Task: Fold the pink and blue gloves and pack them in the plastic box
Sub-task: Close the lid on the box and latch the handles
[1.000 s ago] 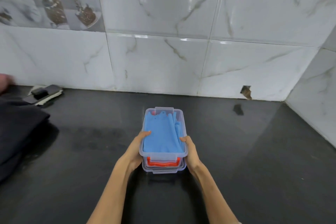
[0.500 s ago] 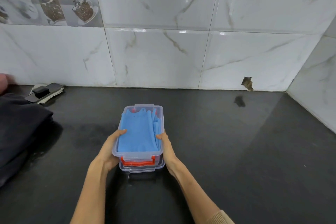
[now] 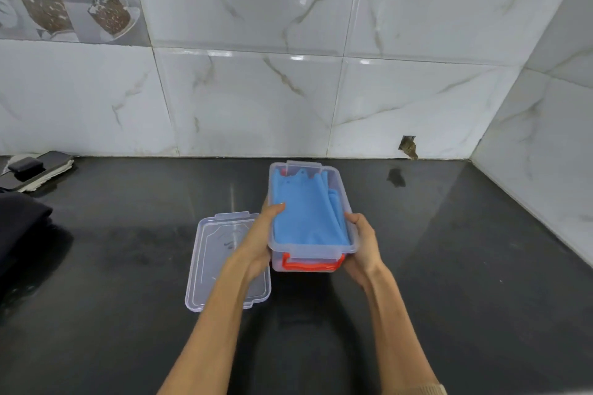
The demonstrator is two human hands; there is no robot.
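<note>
From the head view, the left hand point(image 3: 256, 244) and the right hand point(image 3: 364, 244) close their fingers on the sides of the plastic box point(image 3: 313, 252). Folded blue gloves point(image 3: 305, 212) lie inside it, over something pink-red. The lid point(image 3: 221, 263) lies beside the box on the black worktop point(image 3: 449, 282).

The glossy black stone worktop point(image 3: 449, 266) lies bare to the right of the clear plastic box point(image 3: 313, 250), up to the white marble-tiled side wall point(image 3: 545, 154). Left of the box, the clear plastic lid point(image 3: 211, 260) lies flat just beside it, with dark folded cloth point(image 3: 19, 234) and a phone-like slab point(image 3: 38, 167) farther left.
</note>
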